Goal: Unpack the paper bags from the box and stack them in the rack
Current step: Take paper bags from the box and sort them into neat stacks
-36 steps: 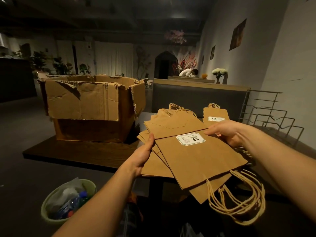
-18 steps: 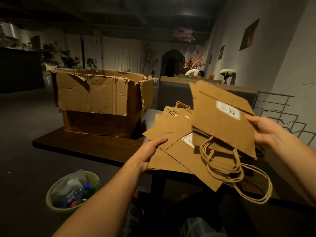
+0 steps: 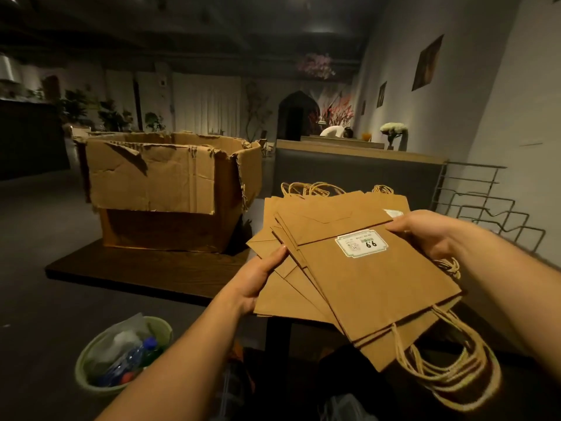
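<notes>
A fanned stack of flat brown paper bags with twine handles lies in front of me over the dark table's near edge. The top bag bears a white label reading 99. My left hand holds the stack's left edge, thumb on top. At the stack's upper right edge, my right hand grips it, fingers curled over the top bag. A torn, open cardboard box stands on the table to the left. The wire rack sits at the right by the wall.
The dark wooden table bears the box and bags. On the floor at lower left is a green bin holding bottles and plastic. Behind the table runs a padded bench back; a white wall is at the right.
The bag my right hand had lifted and tilted up half a second ago now lies flat on top of the stack, label up. Both hands hold the stack's edges.
</notes>
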A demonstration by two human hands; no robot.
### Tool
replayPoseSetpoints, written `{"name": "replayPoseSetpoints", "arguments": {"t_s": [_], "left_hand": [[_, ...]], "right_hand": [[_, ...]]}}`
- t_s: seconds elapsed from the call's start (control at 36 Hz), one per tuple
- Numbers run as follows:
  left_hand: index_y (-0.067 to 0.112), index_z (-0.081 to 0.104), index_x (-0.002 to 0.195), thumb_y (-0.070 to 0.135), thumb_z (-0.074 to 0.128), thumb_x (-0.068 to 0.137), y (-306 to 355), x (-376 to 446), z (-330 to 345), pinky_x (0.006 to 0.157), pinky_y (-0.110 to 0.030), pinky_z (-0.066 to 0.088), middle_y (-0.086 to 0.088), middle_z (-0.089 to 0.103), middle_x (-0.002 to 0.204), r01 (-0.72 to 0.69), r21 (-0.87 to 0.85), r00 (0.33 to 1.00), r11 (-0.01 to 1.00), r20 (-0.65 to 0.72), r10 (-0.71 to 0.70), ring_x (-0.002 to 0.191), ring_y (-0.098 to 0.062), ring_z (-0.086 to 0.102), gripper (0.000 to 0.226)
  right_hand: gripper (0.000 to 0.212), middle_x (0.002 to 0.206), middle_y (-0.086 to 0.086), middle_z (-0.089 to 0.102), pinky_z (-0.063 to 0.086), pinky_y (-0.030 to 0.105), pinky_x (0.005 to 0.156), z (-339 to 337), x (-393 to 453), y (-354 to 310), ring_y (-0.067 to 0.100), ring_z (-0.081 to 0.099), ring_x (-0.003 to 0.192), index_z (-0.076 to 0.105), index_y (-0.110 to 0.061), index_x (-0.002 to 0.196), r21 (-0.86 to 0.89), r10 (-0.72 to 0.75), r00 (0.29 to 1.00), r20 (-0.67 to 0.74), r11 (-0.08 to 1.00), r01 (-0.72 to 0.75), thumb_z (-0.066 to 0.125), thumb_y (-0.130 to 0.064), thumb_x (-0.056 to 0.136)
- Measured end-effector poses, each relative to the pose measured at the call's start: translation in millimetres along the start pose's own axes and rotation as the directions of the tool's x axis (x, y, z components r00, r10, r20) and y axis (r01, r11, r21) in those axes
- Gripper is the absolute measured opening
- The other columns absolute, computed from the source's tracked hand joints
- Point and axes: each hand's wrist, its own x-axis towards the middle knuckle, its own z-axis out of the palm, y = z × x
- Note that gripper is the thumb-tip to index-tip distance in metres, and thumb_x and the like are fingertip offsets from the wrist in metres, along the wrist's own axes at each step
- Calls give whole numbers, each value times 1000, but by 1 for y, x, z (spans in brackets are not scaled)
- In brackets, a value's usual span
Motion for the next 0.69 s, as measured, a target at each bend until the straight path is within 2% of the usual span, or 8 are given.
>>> {"name": "replayPoseSetpoints", "arguments": {"t_s": [0.17, 0.25, 0.33, 0.39, 0.47, 0.58, 0.69], "left_hand": [[14, 59, 129, 35, 61, 84, 1, -1, 2, 69, -42, 63, -14, 74, 105, -4, -2, 999, 1000, 33, 4, 87, -28, 74, 49], [12, 67, 115, 27, 59, 85, 2, -4, 4, 74, -42, 62, -15, 74, 104, 6, -9, 999, 1000, 52, -6, 85, -28, 74, 35], [9, 72, 102, 16, 61, 84, 5, -6, 5, 76, -43, 61, -17, 74, 97, -10, 24, 1000, 1000, 18, 9, 80, -28, 74, 22], [7, 67, 103, 12, 61, 85, 6, -6, 8, 71, -43, 62, -16, 75, 91, -22, 17, 1000, 1000, -7, 22, 76, -28, 74, 20], [7, 62, 116, 13, 64, 80, 7, -4, 8, 67, -41, 63, -15, 75, 94, -59, 44, 998, 997, -28, 60, 79, -28, 74, 37], [9, 57, 128, 14, 66, 83, 24, 2, 18, 77, -42, 63, -15, 73, 107, -156, 121, 984, 980, -63, 165, 92, -28, 72, 46], [3, 57, 130, 6, 59, 96, 58, 11, 40, 67, -24, 60, -10, 73, 105, -286, 299, 937, 911, -111, 330, 86, -15, 73, 34]], "right_hand": [[24, 102, 16, 76, 57, 46, 87, -9, -1, -5, 34, 72, 99, 66, -7, 115, -9, 3, 1000, -28, 1000, -3, 67, -17, 93], [28, 103, 17, 76, 59, 46, 81, -16, 1, -4, 35, 72, 96, 66, -7, 114, 16, 4, 994, -112, 1000, -2, 72, -17, 89], [29, 109, 17, 71, 58, 46, 76, -29, 5, 2, 35, 70, 95, 61, -8, 119, 125, 70, 976, -204, 991, -45, 68, -19, 93], [28, 108, 17, 69, 57, 46, 72, -41, 5, 7, 34, 68, 93, 58, -9, 121, 186, 133, 966, -223, 978, -92, 64, -21, 96], [24, 103, 16, 67, 55, 44, 71, -54, -2, 11, 32, 66, 90, 55, -9, 119, 233, 200, 960, -196, 960, -153, 60, -20, 98], [25, 104, 17, 66, 53, 42, 69, -69, -9, 12, 32, 65, 90, 55, -7, 122, 240, 212, 960, -181, 956, -166, 57, -17, 99], [24, 95, 16, 68, 52, 40, 65, -74, -15, 7, 29, 66, 84, 56, -8, 121, 267, 202, 965, -168, 951, -153, 55, -19, 99]]}}
